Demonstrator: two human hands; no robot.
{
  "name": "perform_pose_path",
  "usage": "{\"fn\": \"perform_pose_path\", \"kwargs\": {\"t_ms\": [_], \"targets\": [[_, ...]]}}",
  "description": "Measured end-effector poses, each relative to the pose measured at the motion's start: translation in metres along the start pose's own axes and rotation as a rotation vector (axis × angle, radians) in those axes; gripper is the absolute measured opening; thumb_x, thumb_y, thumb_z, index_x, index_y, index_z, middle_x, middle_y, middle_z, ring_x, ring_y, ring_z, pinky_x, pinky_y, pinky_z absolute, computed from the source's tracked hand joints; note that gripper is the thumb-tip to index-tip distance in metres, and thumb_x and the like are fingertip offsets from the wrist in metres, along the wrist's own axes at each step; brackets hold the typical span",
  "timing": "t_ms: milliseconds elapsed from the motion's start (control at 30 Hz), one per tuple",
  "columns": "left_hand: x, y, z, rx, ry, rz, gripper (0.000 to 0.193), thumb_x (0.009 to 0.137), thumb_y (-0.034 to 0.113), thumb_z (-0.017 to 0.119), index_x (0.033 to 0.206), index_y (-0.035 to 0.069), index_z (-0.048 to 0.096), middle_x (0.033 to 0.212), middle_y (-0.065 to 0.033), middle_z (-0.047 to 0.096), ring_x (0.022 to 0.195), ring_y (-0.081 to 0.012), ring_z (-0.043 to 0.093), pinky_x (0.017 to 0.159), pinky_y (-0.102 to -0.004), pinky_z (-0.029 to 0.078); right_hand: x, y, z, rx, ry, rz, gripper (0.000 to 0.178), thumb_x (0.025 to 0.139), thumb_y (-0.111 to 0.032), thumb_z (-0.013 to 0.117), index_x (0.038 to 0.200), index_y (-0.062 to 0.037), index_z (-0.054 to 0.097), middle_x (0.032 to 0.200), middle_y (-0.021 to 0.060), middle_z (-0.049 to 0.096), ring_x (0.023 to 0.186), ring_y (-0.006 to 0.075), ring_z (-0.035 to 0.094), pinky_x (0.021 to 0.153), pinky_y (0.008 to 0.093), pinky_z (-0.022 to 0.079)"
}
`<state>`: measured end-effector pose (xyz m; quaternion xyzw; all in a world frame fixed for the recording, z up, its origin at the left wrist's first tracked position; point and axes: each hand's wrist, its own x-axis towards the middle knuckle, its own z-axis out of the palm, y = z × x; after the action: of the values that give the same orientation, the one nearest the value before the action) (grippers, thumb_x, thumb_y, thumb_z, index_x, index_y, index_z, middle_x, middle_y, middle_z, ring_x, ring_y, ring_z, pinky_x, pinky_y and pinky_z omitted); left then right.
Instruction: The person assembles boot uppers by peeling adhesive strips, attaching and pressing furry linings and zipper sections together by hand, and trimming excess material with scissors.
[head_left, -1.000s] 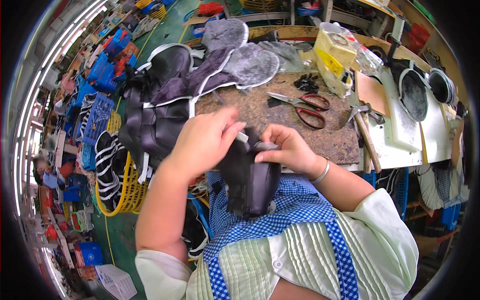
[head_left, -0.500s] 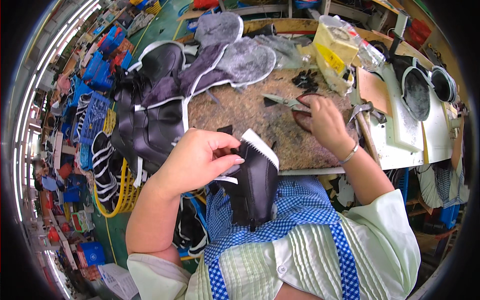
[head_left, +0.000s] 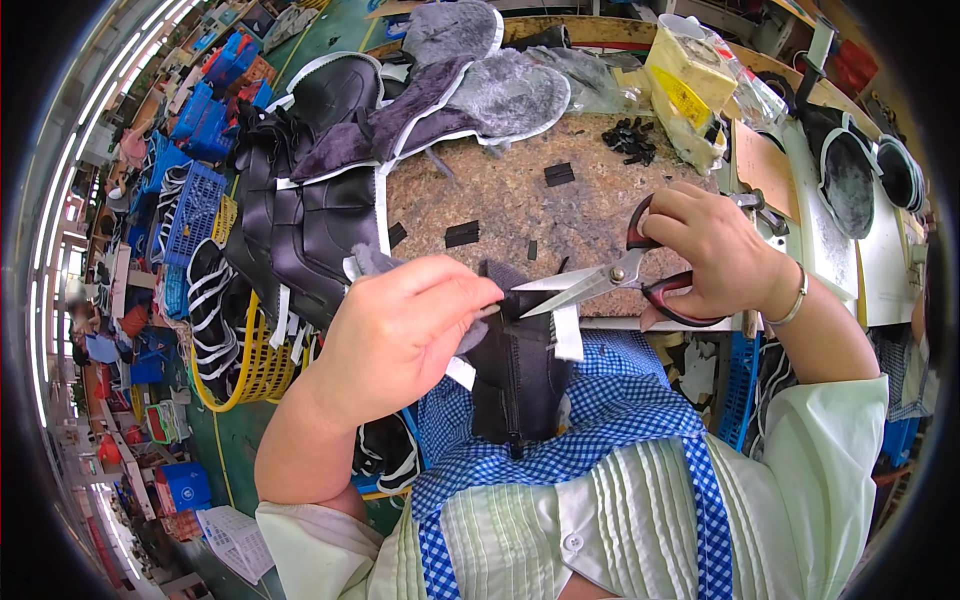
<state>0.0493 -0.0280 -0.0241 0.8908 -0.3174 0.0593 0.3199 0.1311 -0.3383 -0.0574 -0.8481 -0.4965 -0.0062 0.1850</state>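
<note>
Counter: brown speckled work surface (head_left: 490,200), across the person's front.
Apron: blue-and-white checked cloth apron (head_left: 630,400), just below the counter's near edge.
Pile: shiny black leather boot pieces with white edging (head_left: 315,240), on the left; grey and purple fleece-lined pieces (head_left: 505,95) lie at its far end.
Basket: yellow plastic mesh basket (head_left: 258,368), below the pile, holding black pieces with white bands.
Workpiece: black leather boot upper with a lengthwise seam (head_left: 530,385), over the apron, far end at the counter's near edge. White strip (head_left: 568,335) sticks out on its right side.
Container: pale yellow boxy container (head_left: 690,75), far right part of the counter.
Scissors: steel scissors with red-and-black loop handles (head_left: 617,272), blades spread, tips at the upper's far end. Can't tell if they touch.
Right hand: (head_left: 710,255) grip clamped on the scissor handles.
Left hand: (head_left: 420,325) grip pinched together on the upper's far edge.
Scrap heap: small black strips (head_left: 630,140), beside the container.
Loose bits: flat black rectangles (head_left: 462,234), scattered on the counter beyond the upper.
</note>
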Motion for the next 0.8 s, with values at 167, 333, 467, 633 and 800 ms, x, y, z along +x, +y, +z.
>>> {"fn": "perform_pose_path", "kwargs": {"t_ms": [167,333,467,633,800], "targets": [[-0.001,-0.002,0.003,-0.021,0.016,-0.030,0.025,0.074,-0.012,0.059,0.095,-0.001,0.069,0.087,-0.0103,0.064,0.066,-0.0169,0.064,0.057,-0.0258,0.050,0.001,0.001,0.005,0.038,-0.004,-0.014,0.048,0.062,-0.031,0.080,0.097,-0.0044,0.061,0.091,0.0114,0.058,0.085,0.0336,0.057,0.073,0.0414,0.048],[-0.002,0.001,0.005,-0.046,0.087,-0.064,0.023,0.077,-0.011,0.059,0.095,-0.001,0.068,0.086,-0.0089,0.063,0.062,-0.0154,0.063,0.054,-0.0246,0.049,0.000,-0.003,0.002,0.130,-0.008,-0.054,0.049,0.060,-0.031,0.081,0.096,-0.0035,0.062,0.091,0.0129,0.061,0.084,0.0344,0.060,0.071,0.0411,0.049],[-0.001,0.003,0.007,-0.041,0.095,-0.068,0.023,0.076,-0.011,0.060,0.095,0.000,0.069,0.090,-0.0092,0.062,0.064,-0.0158,0.063,0.056,-0.0254,0.049,0.000,-0.005,0.000,0.149,-0.080,-0.027,0.050,0.062,-0.033,0.084,0.095,-0.0035,0.062,0.087,0.0133,0.061,0.079,0.0343,0.060,0.066,0.0410,0.049],[0.003,0.005,0.008,0.005,0.097,-0.015,0.022,0.075,-0.009,0.062,0.093,0.001,0.069,0.098,-0.0099,0.060,0.067,-0.0172,0.062,0.060,-0.0271,0.049,0.009,-0.005,0.001,0.191,-0.057,-0.077,0.047,0.064,-0.033,0.083,0.094,-0.0029,0.063,0.081,0.0129,0.060,0.074,0.0350,0.060,0.063,0.0410,0.049],[0.006,0.005,0.010,-0.017,0.097,-0.022,0.021,0.075,-0.009,0.063,0.092,0.002,0.069,0.099,-0.0105,0.060,0.065,-0.0171,0.061,0.058,-0.0271,0.048,0.013,-0.008,0.004,0.209,-0.105,-0.077,0.043,0.064,-0.032,0.082,0.089,-0.0027,0.062,0.076,0.0131,0.057,0.072,0.0348,0.059,0.062,0.0419,0.048]]}}
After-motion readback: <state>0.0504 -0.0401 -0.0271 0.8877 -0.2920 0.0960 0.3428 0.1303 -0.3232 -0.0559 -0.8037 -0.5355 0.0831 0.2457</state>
